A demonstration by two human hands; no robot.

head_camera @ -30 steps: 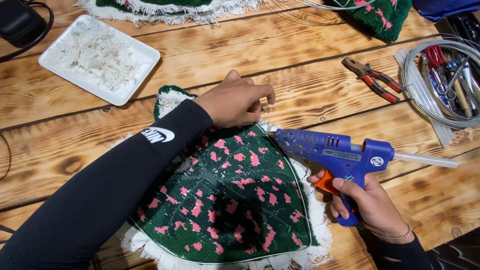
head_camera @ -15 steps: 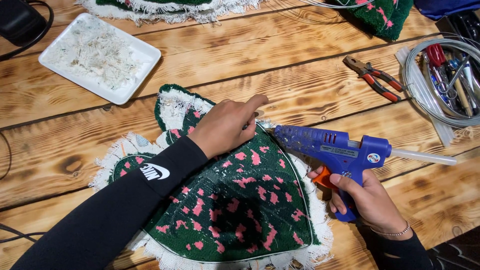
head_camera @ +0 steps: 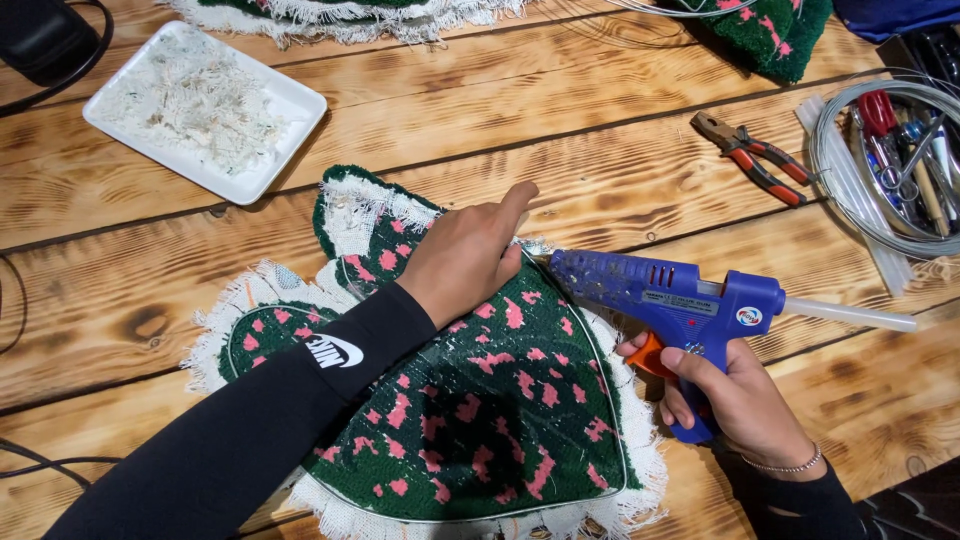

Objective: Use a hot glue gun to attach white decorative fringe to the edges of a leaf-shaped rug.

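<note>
Your left hand presses flat and open on the green-pink tufted piece on the table, right hand grips the blue glue gun; keep the nozzle at the fringe edge, fingers clear

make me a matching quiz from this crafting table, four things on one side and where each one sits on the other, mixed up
Things:
1. glue gun
2. white tray
3. pliers
4. left hand

Places:
A. upper left of the table, holding white fluff
B. pressing on the green and pink rug piece
C. gripped in the right hand
D. lying beside the wire coil

Pairs: 1-C, 2-A, 3-D, 4-B
</note>
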